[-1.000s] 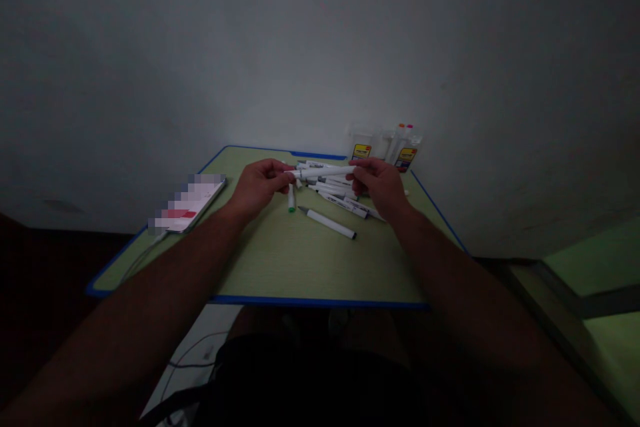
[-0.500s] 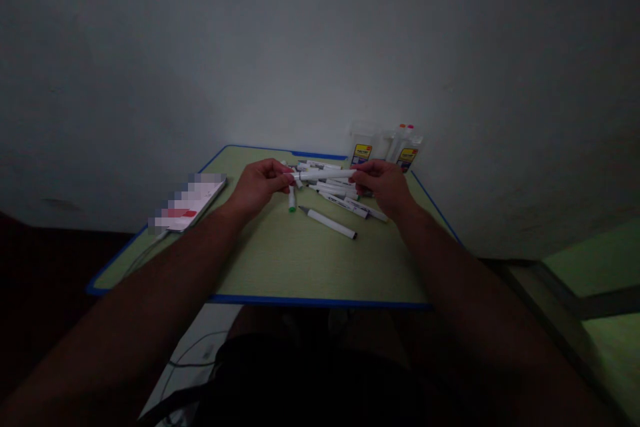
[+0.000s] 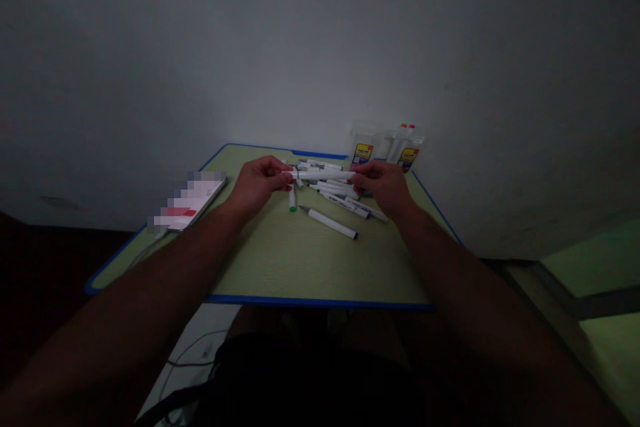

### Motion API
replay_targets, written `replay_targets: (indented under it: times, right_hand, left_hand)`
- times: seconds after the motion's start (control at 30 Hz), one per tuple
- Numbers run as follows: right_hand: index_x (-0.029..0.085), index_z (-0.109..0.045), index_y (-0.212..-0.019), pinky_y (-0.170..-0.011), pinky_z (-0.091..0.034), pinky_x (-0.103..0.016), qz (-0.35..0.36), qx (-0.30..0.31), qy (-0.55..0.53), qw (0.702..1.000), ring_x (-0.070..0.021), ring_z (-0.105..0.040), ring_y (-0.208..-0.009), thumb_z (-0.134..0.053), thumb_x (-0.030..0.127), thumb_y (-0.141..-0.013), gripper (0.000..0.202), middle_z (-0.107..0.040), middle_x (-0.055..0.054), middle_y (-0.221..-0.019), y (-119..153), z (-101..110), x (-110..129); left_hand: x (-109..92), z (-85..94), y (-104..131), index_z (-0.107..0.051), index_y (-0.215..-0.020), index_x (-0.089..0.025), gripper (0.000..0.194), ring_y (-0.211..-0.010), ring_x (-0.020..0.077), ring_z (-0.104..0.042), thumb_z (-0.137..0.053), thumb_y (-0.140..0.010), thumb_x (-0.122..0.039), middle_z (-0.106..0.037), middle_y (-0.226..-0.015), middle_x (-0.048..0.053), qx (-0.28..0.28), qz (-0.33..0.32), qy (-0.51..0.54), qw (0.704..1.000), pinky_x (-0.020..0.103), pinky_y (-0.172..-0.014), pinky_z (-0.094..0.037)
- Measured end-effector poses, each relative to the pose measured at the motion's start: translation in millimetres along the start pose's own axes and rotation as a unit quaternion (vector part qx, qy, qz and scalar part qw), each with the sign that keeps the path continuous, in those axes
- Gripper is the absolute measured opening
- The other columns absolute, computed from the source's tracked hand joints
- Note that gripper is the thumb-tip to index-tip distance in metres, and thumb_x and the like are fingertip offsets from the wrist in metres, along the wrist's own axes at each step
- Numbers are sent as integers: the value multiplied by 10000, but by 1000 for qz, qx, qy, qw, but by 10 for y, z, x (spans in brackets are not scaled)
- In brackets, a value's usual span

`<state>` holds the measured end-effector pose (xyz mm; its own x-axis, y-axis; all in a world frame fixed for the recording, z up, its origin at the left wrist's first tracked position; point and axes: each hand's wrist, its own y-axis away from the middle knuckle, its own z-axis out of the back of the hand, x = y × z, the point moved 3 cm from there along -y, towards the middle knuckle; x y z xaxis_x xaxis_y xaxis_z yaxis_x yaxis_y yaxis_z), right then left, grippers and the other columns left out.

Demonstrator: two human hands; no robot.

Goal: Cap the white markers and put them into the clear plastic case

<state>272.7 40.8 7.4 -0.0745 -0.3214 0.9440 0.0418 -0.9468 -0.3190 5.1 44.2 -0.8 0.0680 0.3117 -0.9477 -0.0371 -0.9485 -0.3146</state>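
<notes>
A white marker [image 3: 323,175] is held level above the table, pinched at its left end by my left hand [image 3: 260,181] and at its right end by my right hand [image 3: 384,185]. Under and behind it, several white markers [image 3: 340,203] lie in a loose pile. One uncapped marker [image 3: 330,223] with a dark tip and dark end rests nearer to me. A green-ended marker [image 3: 293,200] lies just right of my left hand.
On the light green table [image 3: 300,273] with blue edging, a phone [image 3: 197,200] with a cable lies at the left. Two clear cases [image 3: 361,147] with yellow labels stand at the back right, one holding orange- and pink-ended markers [image 3: 404,137]. A wall rises behind.
The held marker has turned slightly and is now almost level. Both hands keep their hold and have barely moved.
</notes>
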Motion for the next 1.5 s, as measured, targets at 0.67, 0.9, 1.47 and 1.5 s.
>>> replay_targets:
  times: [0.67,0.9,1.47,1.5]
  right_hand:
    - [183,-753,-871,-543,-554,-283,21,-9,59,998,-130,-627,-581,-830,378,-657,299,-718,-13,-692,-17,36,-2]
    - [204,-742,-853,-688,-546,-324,127,-26,233,964,-148,-629,-653,-767,275,-708,163,-707,-6,-728,-1,-10,-32]
    - [206,-778,-907,-719,-570,-333,212,9,308,927,-170,-679,-702,-715,247,-822,113,-772,-54,-866,74,-134,-42]
    - [205,-777,-900,-713,-567,-326,221,8,308,925,-165,-675,-691,-713,239,-822,107,-772,-51,-858,84,-145,-30]
  left_hand:
    - [-28,-59,31,-705,-824,-159,246,-667,159,-689,-856,-661,-264,-727,-739,24,-4,-15,-39,999,324,-695,-585]
    - [-25,-83,36,-715,-844,-157,288,-695,142,-678,-869,-602,-177,-730,-767,15,-18,-29,-18,999,290,-702,-576]
    - [-179,-74,83,-682,-876,-186,189,-602,101,-594,-794,-730,-234,-731,-861,16,-77,-142,-62,985,246,-539,-528]
    - [-182,-82,86,-687,-867,-188,186,-623,108,-605,-798,-725,-232,-731,-857,16,-77,-158,-70,982,245,-547,-533]
